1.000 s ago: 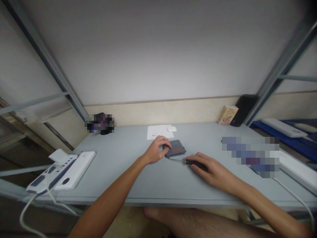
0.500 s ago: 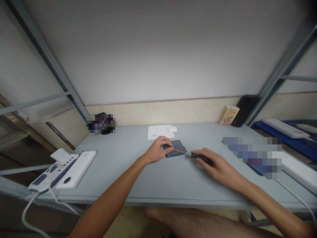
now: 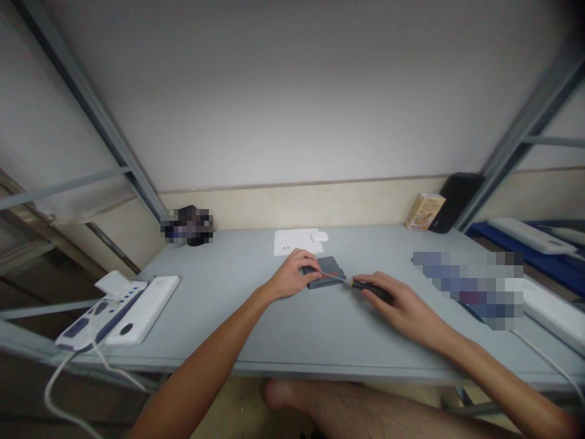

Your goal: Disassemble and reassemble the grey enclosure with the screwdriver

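A small dark grey box [image 3: 331,264] with a row of vent slots along its near side lies on the grey desk [image 3: 283,329]. My left hand [image 3: 295,274] is closed on the left end of this box, its fingertips close to the screwdriver's tip. In my right hand [image 3: 393,299] is a screwdriver [image 3: 368,288] with a black handle, a yellow band and a long thin metal shaft. The shaft points left across the box's near right corner. Whether its tip touches the box or my left fingers I cannot tell.
Behind the box, a white sheet [image 3: 287,241] carries small dark specks and a white mouse [image 3: 319,236]. A power strip [image 3: 86,323] and a white slab [image 3: 150,308] lie left. Right stand a yellow carton [image 3: 425,211] and a black speaker-like object [image 3: 457,201]. A blurred-out item [image 3: 475,286] lies nearer.
The view has shifted very slightly. Both hands, the box and the screwdriver keep nearly the same places and holds.
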`<control>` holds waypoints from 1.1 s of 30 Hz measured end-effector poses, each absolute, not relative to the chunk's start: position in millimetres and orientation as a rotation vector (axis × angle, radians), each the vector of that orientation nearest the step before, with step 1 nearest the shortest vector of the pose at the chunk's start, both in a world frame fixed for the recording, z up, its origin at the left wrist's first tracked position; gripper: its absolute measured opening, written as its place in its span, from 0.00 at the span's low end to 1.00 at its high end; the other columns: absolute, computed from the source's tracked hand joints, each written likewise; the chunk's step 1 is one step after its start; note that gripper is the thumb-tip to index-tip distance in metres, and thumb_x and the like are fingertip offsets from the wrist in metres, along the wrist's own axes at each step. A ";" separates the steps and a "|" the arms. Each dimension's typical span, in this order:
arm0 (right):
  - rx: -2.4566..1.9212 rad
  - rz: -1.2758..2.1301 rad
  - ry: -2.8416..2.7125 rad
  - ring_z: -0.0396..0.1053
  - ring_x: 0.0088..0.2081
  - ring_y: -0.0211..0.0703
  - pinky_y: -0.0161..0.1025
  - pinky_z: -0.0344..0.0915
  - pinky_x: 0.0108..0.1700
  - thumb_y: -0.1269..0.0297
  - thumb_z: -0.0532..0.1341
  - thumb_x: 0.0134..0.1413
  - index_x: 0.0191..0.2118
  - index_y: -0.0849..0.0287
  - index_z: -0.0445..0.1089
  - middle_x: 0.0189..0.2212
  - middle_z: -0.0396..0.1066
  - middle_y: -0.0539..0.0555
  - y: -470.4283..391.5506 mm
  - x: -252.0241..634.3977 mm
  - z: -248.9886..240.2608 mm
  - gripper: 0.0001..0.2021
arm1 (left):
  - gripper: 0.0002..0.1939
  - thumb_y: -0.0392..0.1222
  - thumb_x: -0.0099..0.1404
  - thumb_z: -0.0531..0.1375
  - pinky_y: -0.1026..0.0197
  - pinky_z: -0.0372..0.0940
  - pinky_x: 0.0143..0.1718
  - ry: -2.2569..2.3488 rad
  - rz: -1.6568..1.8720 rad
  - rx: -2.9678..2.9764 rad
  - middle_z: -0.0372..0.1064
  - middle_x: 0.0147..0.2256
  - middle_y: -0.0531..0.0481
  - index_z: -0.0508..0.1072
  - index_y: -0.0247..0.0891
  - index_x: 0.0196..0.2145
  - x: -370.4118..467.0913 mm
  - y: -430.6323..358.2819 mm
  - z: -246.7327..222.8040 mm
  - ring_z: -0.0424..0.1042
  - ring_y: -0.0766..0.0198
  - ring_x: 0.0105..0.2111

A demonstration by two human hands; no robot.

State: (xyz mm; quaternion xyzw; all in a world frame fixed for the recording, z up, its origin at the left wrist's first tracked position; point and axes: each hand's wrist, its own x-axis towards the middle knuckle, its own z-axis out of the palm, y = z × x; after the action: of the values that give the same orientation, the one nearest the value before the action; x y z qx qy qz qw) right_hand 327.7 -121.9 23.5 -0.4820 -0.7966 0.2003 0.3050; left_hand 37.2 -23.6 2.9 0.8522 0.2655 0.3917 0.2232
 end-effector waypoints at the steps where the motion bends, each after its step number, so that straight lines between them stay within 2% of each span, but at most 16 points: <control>1: -1.277 0.529 -2.108 0.76 0.48 0.50 0.49 0.71 0.55 0.54 0.57 0.70 0.57 0.50 0.74 0.48 0.77 0.57 -121.7 327.4 23.3 0.16 | 0.04 0.42 0.68 0.67 0.52 0.62 0.56 0.741 1.086 2.355 0.76 0.42 0.47 0.81 0.41 0.37 36.9 -23.8 3.8 0.71 0.58 0.47; 6: -1.293 0.530 -2.100 0.76 0.48 0.50 0.49 0.71 0.56 0.54 0.58 0.69 0.57 0.50 0.74 0.48 0.78 0.57 -121.4 333.6 26.6 0.16 | 0.03 0.41 0.68 0.66 0.51 0.62 0.57 0.879 1.101 2.362 0.76 0.41 0.48 0.81 0.42 0.37 28.8 -18.0 5.7 0.71 0.57 0.47; 10: -1.304 0.568 -2.104 0.76 0.50 0.52 0.50 0.70 0.57 0.55 0.59 0.67 0.53 0.51 0.77 0.49 0.79 0.57 -121.6 346.1 34.1 0.15 | 0.06 0.42 0.70 0.63 0.50 0.64 0.54 1.236 1.189 2.384 0.74 0.40 0.46 0.81 0.42 0.38 9.8 -2.0 0.4 0.69 0.55 0.47; 16: -1.342 0.674 -2.116 0.77 0.51 0.54 0.51 0.70 0.59 0.56 0.61 0.64 0.49 0.52 0.79 0.49 0.80 0.56 -120.1 363.8 34.0 0.14 | 0.10 0.43 0.71 0.61 0.48 0.65 0.54 1.640 1.113 2.378 0.73 0.41 0.44 0.83 0.43 0.41 -18.0 16.6 -9.0 0.67 0.51 0.47; 22: -1.384 0.720 -2.068 0.77 0.50 0.54 0.51 0.70 0.58 0.55 0.62 0.62 0.49 0.53 0.79 0.48 0.81 0.57 -117.7 364.8 26.6 0.15 | 0.08 0.41 0.69 0.63 0.49 0.66 0.53 1.703 1.061 2.354 0.72 0.41 0.44 0.84 0.44 0.41 -22.5 19.4 -17.6 0.68 0.51 0.46; 28: -1.412 0.694 -2.037 0.77 0.50 0.54 0.52 0.70 0.59 0.57 0.62 0.62 0.48 0.54 0.79 0.48 0.81 0.57 -112.0 368.3 24.5 0.14 | 0.10 0.42 0.70 0.62 0.46 0.66 0.55 1.693 1.112 2.344 0.72 0.43 0.43 0.82 0.41 0.44 -17.2 17.0 -10.8 0.68 0.50 0.48; 33: -1.416 0.678 -2.022 0.77 0.51 0.55 0.52 0.70 0.59 0.57 0.62 0.61 0.47 0.54 0.80 0.47 0.81 0.56 -111.7 373.8 23.1 0.14 | 0.11 0.45 0.74 0.58 0.50 0.64 0.58 1.209 1.163 2.433 0.72 0.45 0.44 0.80 0.43 0.46 8.8 -6.0 4.2 0.70 0.55 0.50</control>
State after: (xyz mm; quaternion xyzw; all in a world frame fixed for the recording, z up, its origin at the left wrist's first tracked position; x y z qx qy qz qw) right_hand 373.8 -111.7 23.1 -0.5299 -0.7568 0.2538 0.2866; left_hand 8.8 -6.0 4.2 0.8196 0.4074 0.3919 0.0930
